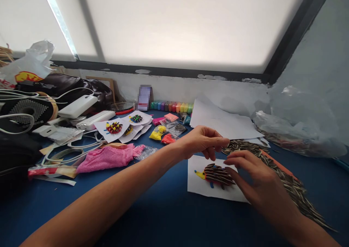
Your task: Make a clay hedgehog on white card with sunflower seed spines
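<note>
On a white paper card [196, 188] lies a hedgehog figure [218, 176] with a yellow snout, a blue nose and blue feet. Striped sunflower seeds cover its back like spines. My left hand [204, 141] hovers over the card's far edge, its fingertips pinched together; whatever is between them is too small to make out. My right hand [255, 176] reaches over the card's right side, thumb and fingers apart. Its fingertips are at the hedgehog's rear end and hide part of it. Loose sunflower seeds [294, 192] spread behind and to the right of both hands.
White paper sheets [220, 118] and a clear plastic bag [297, 130] lie at the back right. Behind my left arm are colored clay packets [158, 132], finished cards [111, 128] and a pink fuzzy cloth [106, 158]. Cables and white power banks [77, 107] crowd the left.
</note>
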A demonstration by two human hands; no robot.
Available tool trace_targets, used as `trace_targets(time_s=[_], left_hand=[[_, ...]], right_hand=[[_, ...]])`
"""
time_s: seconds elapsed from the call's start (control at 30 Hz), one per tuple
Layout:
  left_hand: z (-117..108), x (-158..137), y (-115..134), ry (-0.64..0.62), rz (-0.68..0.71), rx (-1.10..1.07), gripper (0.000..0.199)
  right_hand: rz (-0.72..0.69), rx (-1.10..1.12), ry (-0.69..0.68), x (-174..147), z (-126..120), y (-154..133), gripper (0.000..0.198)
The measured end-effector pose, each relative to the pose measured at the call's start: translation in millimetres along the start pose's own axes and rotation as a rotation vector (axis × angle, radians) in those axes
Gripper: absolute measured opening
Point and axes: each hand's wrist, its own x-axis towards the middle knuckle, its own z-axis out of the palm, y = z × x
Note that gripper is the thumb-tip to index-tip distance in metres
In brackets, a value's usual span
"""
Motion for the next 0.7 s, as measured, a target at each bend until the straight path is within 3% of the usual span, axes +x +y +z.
trace_targets(time_s=[0.2,0.4,0.7], left_hand=[[10.7,-3.9,1.2,-0.041,0.007,0.177,0.041],[29.0,-8.9,3.4,0.009,0.056,0.335,0.045],[33.6,-8.9,2.3,0.034,0.111,0.427,0.049]], right_hand=[[0.222,0.13,0.069,8.0,-15.1,-8.8,0.023],[0.262,0.274,0.072,11.4,-17.3,-16.3,0.026],[0.342,0.326,0.069,13.0,-20.2,-20.3,0.035]])
